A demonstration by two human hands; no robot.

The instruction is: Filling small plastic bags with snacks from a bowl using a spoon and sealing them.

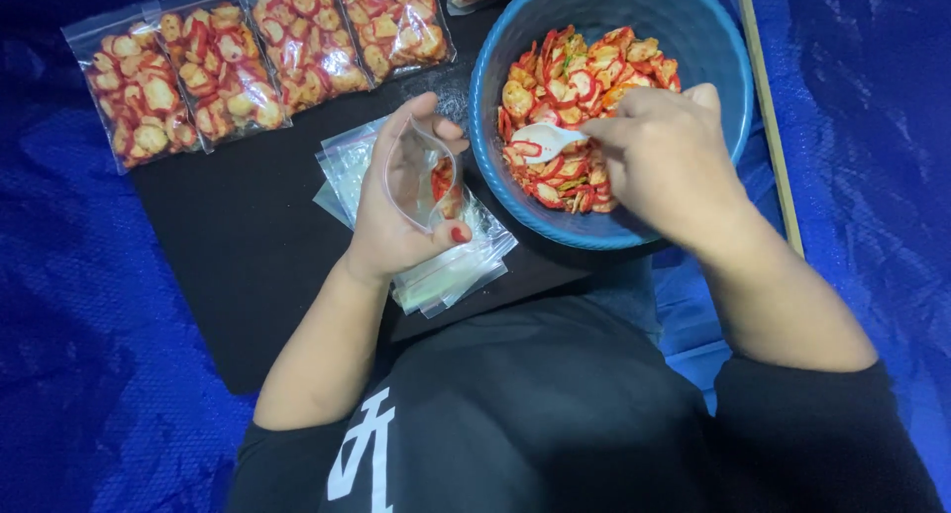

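My left hand (401, 201) holds a small clear plastic bag (428, 176) open at its mouth, with a few red snack chips inside it. My right hand (666, 156) grips a white plastic spoon (543, 140) and dips it into the red and yellow sliced chips (580, 82) in a blue bowl (708, 38). The bag is just left of the bowl's rim.
A stack of empty clear bags (451, 270) lies under my left hand on a black mat (238, 236). Several filled chip bags (218, 62) lie in a row at the back left. A blue tarp (69, 325) surrounds the mat; a wooden stick (768, 117) lies right of the bowl.
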